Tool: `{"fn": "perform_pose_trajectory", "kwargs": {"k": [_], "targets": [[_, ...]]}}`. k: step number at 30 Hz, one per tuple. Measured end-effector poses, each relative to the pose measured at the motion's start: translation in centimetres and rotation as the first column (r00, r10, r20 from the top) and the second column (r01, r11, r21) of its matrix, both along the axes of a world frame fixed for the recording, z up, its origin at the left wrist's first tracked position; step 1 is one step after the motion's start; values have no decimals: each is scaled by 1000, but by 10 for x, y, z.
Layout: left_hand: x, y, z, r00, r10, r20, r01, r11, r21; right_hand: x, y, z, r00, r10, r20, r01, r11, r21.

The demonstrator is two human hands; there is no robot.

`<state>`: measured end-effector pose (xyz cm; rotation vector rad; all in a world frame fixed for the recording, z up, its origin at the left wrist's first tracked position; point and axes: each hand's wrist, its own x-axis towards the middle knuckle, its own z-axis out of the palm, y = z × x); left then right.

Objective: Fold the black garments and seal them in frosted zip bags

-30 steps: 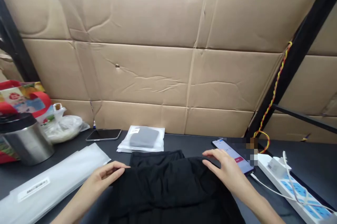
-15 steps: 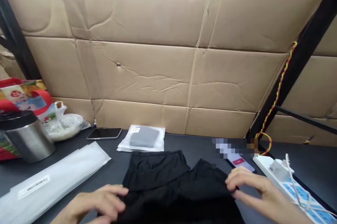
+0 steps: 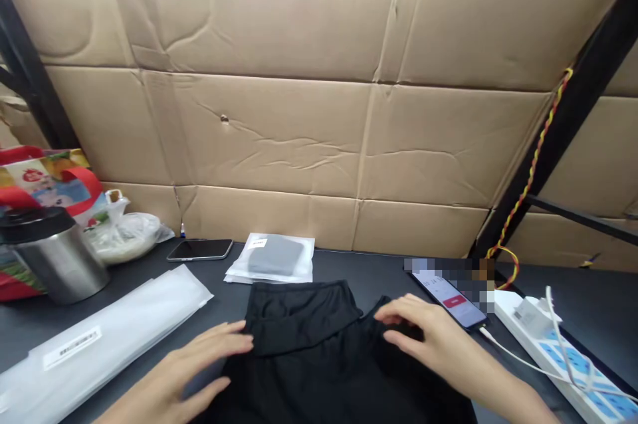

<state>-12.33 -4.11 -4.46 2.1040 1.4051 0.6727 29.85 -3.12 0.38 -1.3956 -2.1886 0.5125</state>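
Note:
A black garment (image 3: pixel 309 371) lies in front of me, its upper left part folded into a flat band and its lower part cut off by the frame's bottom. At its left edge is my left hand (image 3: pixel 194 364), open, fingertips resting on the cloth and thumb held apart. My right hand (image 3: pixel 423 331) has its fingers and thumb closed on the garment's upper right edge, where the fabric bunches into a fold. Just behind the cloth sits a frosted packet (image 3: pixel 274 256) with something dark inside.
Frosted bags (image 3: pixel 119 337) with a barcode label lie left. Behind them are a steel cup (image 3: pixel 70 264), a tied plastic bag (image 3: pixel 129 238) and a dark phone (image 3: pixel 199 250). A lit phone (image 3: pixel 463 308) and a power strip (image 3: pixel 558 344) lie right; cardboard (image 3: pixel 279 125) stands behind.
My right hand has moved left and slightly up with the garment's right edge. My left hand has risen a little along the left edge. The view has shifted slightly downward.

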Motion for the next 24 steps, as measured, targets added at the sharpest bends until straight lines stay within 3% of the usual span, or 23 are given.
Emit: {"fn": "perform_pose_trajectory", "kwargs": {"k": [3,6,10,13,16,24], "targets": [[9,23,8,976,-138,-171,146,988,39,-30,19,-11,997,52,64,-53,998,17],[14,37,3,977,-167,-134,180,979,94,-42,32,-18,993,65,96,-67,998,18],[23,50,11,996,-78,42,74,992,98,-40,42,-17,995,53,83,-57,998,38],[31,63,22,972,26,233,-24,1000,-12,-40,45,-13,994,91,67,-92,996,21],[35,75,25,910,94,404,-43,990,-134,-43,46,-11,993,113,42,-113,994,-5],[38,103,21,889,172,425,-119,982,-149,-52,89,-6,1000,19,-18,-19,999,26]]}}
